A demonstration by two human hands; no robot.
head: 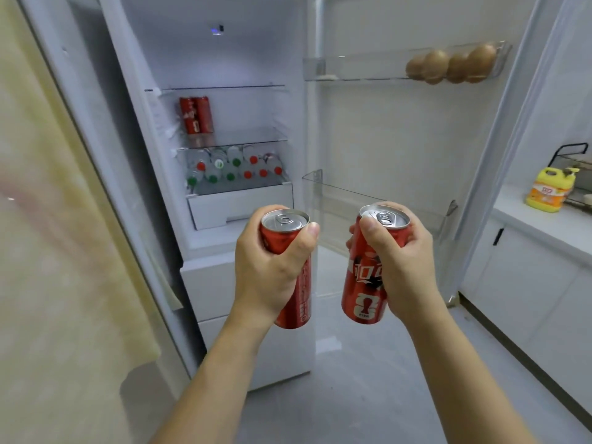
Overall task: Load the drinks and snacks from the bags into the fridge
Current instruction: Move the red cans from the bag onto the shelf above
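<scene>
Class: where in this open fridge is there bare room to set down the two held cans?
Free: the glass shelf right of the two standing cans; the lower door bin; the upper door bin left of the eggs. Crowded: the bottle drawer.

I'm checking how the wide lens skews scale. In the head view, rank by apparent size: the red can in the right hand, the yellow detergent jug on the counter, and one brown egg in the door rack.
1. Red can in the right hand, largest, though it is nearest the camera.
2. Yellow detergent jug.
3. Brown egg, smallest.
</scene>
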